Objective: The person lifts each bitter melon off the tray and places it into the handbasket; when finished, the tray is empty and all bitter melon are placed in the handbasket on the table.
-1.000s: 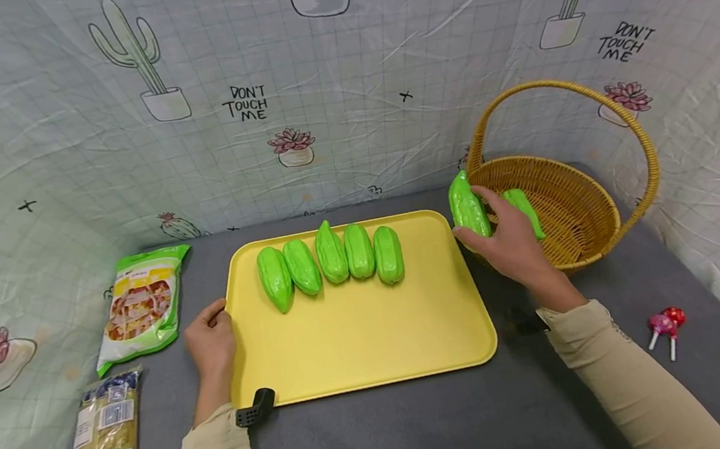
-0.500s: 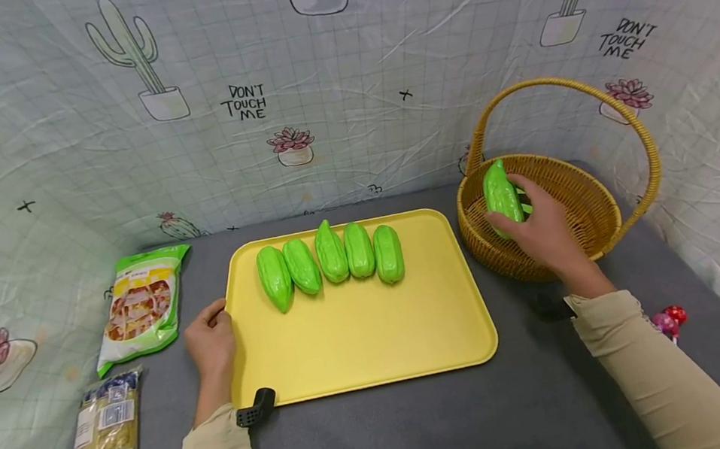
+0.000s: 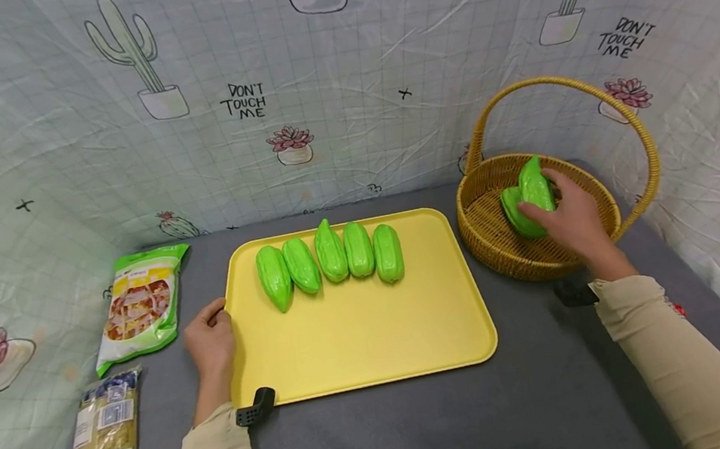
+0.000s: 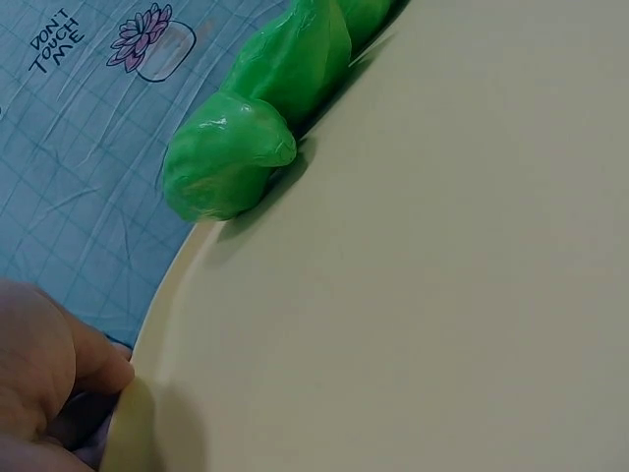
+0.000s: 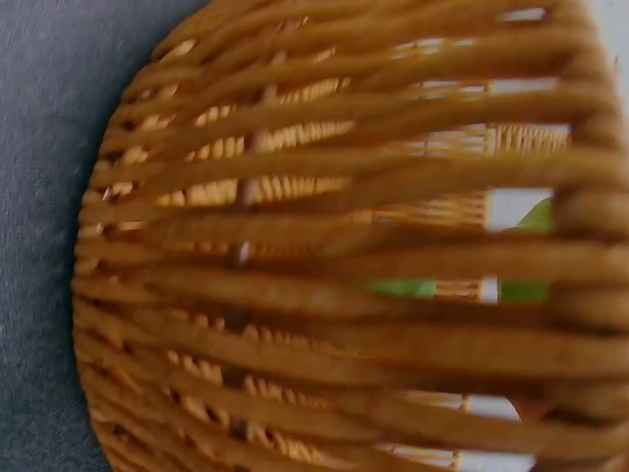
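My right hand [image 3: 576, 220] holds a bright green, ridged gourd [image 3: 536, 188] inside the wicker basket [image 3: 494, 256] with its tall arched handle. Another green gourd [image 3: 514, 216] lies in the basket just left of the held one and partly behind it. At the left side of the yellow tray [image 3: 361, 338], my left hand [image 3: 210, 343] grips the rim with curled fingers. Several green gourds [image 3: 332, 255] lie in a row along the tray's far side. The basket's woven wall [image 5: 324, 285] fills the right wrist view, with bits of green showing through the gaps.
A green and white food bag [image 3: 142, 306] lies left of the tray. Nearer, a long clear packet [image 3: 106, 447] rests on the grey table [image 3: 429, 435]. Red lollipops [image 3: 678, 309] are mostly hidden by the right sleeve. A printed cloth stands behind and at both sides.
My right hand has carried the gourd rightward from the basket's left rim to inside the basket, beside the other gourd. The left hand and tray have stayed in place.
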`<action>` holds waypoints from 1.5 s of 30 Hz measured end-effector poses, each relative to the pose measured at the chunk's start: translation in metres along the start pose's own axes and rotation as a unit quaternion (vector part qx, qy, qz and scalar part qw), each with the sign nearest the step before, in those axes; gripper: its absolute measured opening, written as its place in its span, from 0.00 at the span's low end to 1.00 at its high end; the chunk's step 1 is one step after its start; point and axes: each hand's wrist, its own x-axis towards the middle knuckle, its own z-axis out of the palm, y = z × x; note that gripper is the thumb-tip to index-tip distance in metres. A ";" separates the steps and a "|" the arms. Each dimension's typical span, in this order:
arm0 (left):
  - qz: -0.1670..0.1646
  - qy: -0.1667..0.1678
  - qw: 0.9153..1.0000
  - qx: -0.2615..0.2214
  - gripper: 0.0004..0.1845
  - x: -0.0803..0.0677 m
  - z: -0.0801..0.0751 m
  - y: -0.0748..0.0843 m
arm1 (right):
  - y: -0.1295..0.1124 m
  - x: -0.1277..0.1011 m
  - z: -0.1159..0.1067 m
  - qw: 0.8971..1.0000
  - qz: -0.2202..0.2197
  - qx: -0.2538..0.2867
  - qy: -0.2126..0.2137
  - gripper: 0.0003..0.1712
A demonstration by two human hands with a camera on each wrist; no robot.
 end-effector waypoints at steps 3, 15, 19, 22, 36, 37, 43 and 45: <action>-0.001 -0.003 1.000 -0.006 0.20 -0.001 -0.001 0.000 | 0.005 0.003 0.001 1.000 0.002 -0.008 0.000 0.48; -0.003 -0.009 1.000 -0.001 0.20 0.000 0.000 -0.003 | 0.026 0.015 0.003 1.000 0.017 -0.015 -0.009 0.47; -0.004 -0.011 1.000 -0.002 0.21 0.001 0.000 -0.002 | 0.029 0.016 0.002 0.999 0.026 -0.015 -0.011 0.47; -0.003 -0.009 1.000 -0.002 0.21 0.001 0.000 -0.002 | 0.029 0.016 0.002 0.999 0.032 -0.022 -0.019 0.47; -0.007 -0.007 1.000 0.001 0.21 0.002 0.000 -0.001 | 0.031 0.020 0.000 0.997 0.049 -0.041 -0.052 0.48; -0.008 -0.007 1.000 0.000 0.21 0.002 0.000 -0.001 | 0.031 0.020 0.000 0.997 0.048 -0.041 -0.052 0.48; -0.010 -0.007 1.000 -0.004 0.21 0.001 0.000 -0.001 | 0.030 0.018 0.001 0.997 0.043 -0.039 -0.047 0.48; -0.010 -0.007 1.000 -0.006 0.20 0.001 0.001 -0.001 | 0.030 0.018 0.000 0.997 0.042 -0.036 -0.048 0.48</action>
